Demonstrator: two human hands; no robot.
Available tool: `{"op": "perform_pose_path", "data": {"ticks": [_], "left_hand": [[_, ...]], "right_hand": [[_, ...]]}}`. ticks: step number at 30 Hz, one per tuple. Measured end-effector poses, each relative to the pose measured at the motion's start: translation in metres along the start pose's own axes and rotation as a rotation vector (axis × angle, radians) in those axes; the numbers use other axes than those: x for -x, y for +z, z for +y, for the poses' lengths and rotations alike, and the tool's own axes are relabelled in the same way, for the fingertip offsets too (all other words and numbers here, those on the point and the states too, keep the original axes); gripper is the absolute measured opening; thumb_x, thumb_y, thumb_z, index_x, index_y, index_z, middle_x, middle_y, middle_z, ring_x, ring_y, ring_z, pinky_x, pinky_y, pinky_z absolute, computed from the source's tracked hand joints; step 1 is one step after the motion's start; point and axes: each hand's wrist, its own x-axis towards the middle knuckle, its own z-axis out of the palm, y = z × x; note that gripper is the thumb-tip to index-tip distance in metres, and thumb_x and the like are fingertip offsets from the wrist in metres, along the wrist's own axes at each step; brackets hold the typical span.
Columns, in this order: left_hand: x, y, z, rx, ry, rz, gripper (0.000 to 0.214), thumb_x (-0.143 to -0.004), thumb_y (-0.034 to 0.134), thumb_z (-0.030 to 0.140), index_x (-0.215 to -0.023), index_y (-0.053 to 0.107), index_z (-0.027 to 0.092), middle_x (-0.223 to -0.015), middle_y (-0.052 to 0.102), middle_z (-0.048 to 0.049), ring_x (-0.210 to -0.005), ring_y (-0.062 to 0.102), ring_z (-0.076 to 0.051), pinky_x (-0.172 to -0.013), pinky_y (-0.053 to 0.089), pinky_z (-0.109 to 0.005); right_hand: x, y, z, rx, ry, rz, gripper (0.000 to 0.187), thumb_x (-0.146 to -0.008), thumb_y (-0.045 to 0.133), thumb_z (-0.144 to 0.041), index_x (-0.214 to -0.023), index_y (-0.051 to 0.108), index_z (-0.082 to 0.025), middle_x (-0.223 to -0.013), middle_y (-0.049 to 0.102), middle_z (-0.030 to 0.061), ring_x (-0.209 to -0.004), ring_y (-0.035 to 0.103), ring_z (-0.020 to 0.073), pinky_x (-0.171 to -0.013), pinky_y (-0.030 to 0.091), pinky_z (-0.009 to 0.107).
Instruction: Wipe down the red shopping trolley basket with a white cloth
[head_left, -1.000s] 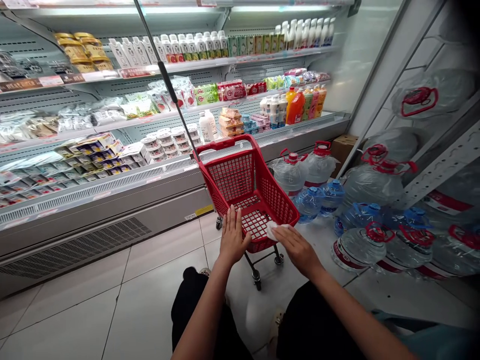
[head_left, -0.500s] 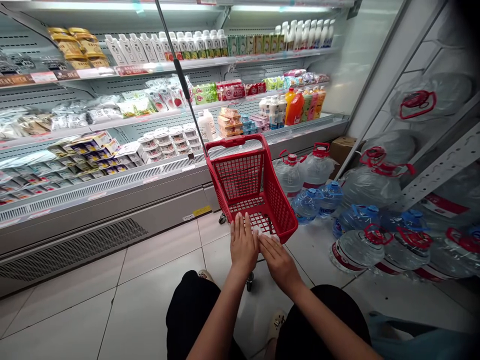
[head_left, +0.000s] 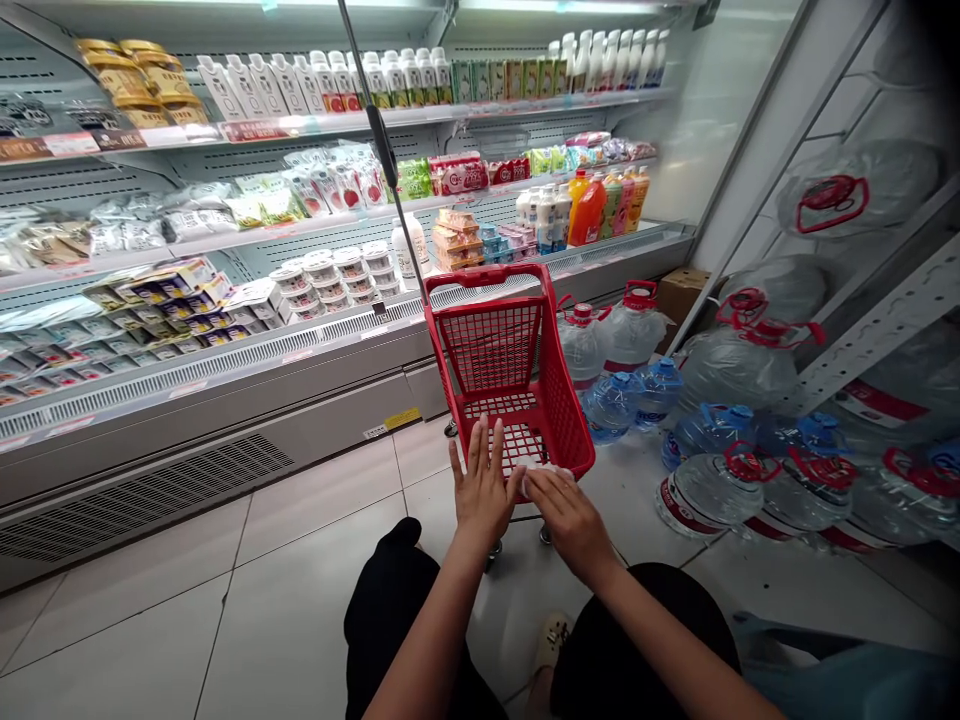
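Note:
A small red wheeled shopping basket (head_left: 496, 346) stands on the tiled floor in front of me, its long black pull handle (head_left: 384, 152) rising up and to the left. My left hand (head_left: 482, 490) rests open on the basket's near rim, fingers spread. Beside it, my right hand (head_left: 568, 512) presses a white wipe (head_left: 541, 470) against the same rim, its fingers curled over the wipe. Most of the wipe is hidden under the fingers. My knees in black trousers show at the bottom.
An open chilled display case (head_left: 225, 372) with yoghurts, milk cartons and juice bottles runs along the left and back. Large water jugs (head_left: 705, 492) with red and blue caps lie and stand on the floor to the right. A cardboard box (head_left: 682, 290) sits in the corner.
The basket has turned and shifted right, its handle swinging right. My right hand with the wipe slid left along the rim until it lies next to my left hand.

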Motion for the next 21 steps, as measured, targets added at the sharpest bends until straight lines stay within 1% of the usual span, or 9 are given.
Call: {"op": "perform_pose_path", "data": {"ticks": [2, 3, 6, 9, 11, 13, 15, 18, 21], "left_hand": [[0.002, 0.0, -0.003, 0.0, 0.016, -0.004, 0.074, -0.111, 0.032, 0.051, -0.17, -0.002, 0.023, -0.177, 0.013, -0.0065, -0.164, 0.011, -0.021, -0.13, -0.018, -0.05], [0.003, -0.001, -0.005, -0.001, 0.024, -0.008, 0.075, -0.11, 0.032, 0.051, -0.17, -0.002, 0.023, -0.177, 0.013, -0.0063, -0.164, 0.01, -0.02, -0.13, -0.018, -0.05], [0.004, -0.003, -0.016, -0.006, 0.037, -0.021, 0.078, -0.11, 0.033, 0.054, -0.17, -0.003, 0.022, -0.177, 0.014, -0.0065, -0.164, 0.008, -0.021, -0.13, -0.018, -0.05], [0.004, -0.005, -0.021, -0.004, 0.032, -0.035, 0.077, -0.11, 0.032, 0.054, -0.17, -0.005, 0.023, -0.177, 0.013, -0.0065, -0.164, 0.008, -0.021, -0.129, -0.018, -0.053], [0.002, -0.005, -0.02, 0.008, 0.031, -0.045, 0.077, -0.11, 0.033, 0.054, -0.17, -0.006, 0.025, -0.177, 0.013, -0.0062, -0.164, 0.01, -0.022, -0.129, -0.016, -0.055], [0.0, -0.006, -0.017, 0.023, 0.04, -0.055, 0.078, -0.109, 0.034, 0.054, -0.169, -0.007, 0.026, -0.177, 0.014, -0.0056, -0.164, 0.012, -0.024, -0.13, -0.014, -0.058], [-0.001, -0.005, -0.015, 0.032, 0.046, -0.058, 0.079, -0.109, 0.036, 0.054, -0.169, -0.009, 0.027, -0.177, 0.015, -0.0051, -0.164, 0.013, -0.025, -0.13, -0.011, -0.059], [-0.003, -0.005, -0.018, 0.024, 0.041, -0.056, 0.079, -0.109, 0.035, 0.053, -0.168, -0.011, 0.027, -0.176, 0.016, -0.0053, -0.164, 0.014, -0.025, -0.131, -0.011, -0.059], [-0.004, -0.006, -0.028, 0.008, 0.053, -0.066, 0.078, -0.11, 0.031, 0.053, -0.168, -0.012, 0.025, -0.176, 0.016, -0.0057, -0.164, 0.013, -0.022, -0.13, -0.016, -0.055]], "right_hand": [[-0.006, 0.001, -0.006, -0.008, -0.051, -0.012, 0.063, -0.101, 0.039, -0.002, -0.162, 0.04, -0.018, -0.149, 0.064, 0.0084, -0.138, 0.06, 0.0217, -0.123, 0.044, 0.047], [-0.006, -0.002, -0.003, -0.011, -0.081, -0.033, 0.062, -0.102, 0.039, -0.002, -0.162, 0.04, -0.018, -0.149, 0.063, 0.0079, -0.138, 0.06, 0.0206, -0.124, 0.044, 0.046], [0.001, -0.022, 0.024, -0.004, -0.158, -0.103, 0.063, -0.102, 0.04, -0.002, -0.163, 0.039, -0.019, -0.153, 0.061, 0.0063, -0.138, 0.059, 0.0184, -0.126, 0.042, 0.044], [0.013, -0.043, 0.053, 0.035, -0.184, -0.124, 0.066, -0.101, 0.043, -0.001, -0.164, 0.037, -0.022, -0.153, 0.06, 0.0056, -0.14, 0.058, 0.0191, -0.126, 0.042, 0.044], [0.015, -0.048, 0.059, 0.055, -0.186, -0.137, 0.068, -0.101, 0.043, -0.001, -0.164, 0.036, -0.023, -0.153, 0.06, 0.006, -0.14, 0.058, 0.0197, -0.125, 0.043, 0.044], [0.01, -0.044, 0.051, 0.049, -0.188, -0.159, 0.068, -0.101, 0.043, -0.001, -0.165, 0.035, -0.023, -0.154, 0.058, 0.0061, -0.139, 0.059, 0.0197, -0.125, 0.044, 0.044], [-0.001, -0.033, 0.036, 0.023, -0.199, -0.167, 0.068, -0.101, 0.043, -0.001, -0.165, 0.034, -0.023, -0.154, 0.059, 0.0058, -0.137, 0.061, 0.0195, -0.124, 0.045, 0.044], [-0.015, -0.019, 0.017, -0.006, -0.227, -0.154, 0.069, -0.1, 0.046, -0.002, -0.165, 0.035, -0.022, -0.152, 0.061, 0.0057, -0.135, 0.062, 0.0197, -0.123, 0.047, 0.044], [-0.017, -0.022, 0.022, -0.027, -0.269, -0.165, 0.069, -0.1, 0.046, -0.001, -0.165, 0.033, -0.021, -0.153, 0.06, 0.0061, -0.136, 0.062, 0.0193, -0.123, 0.046, 0.043]]}}
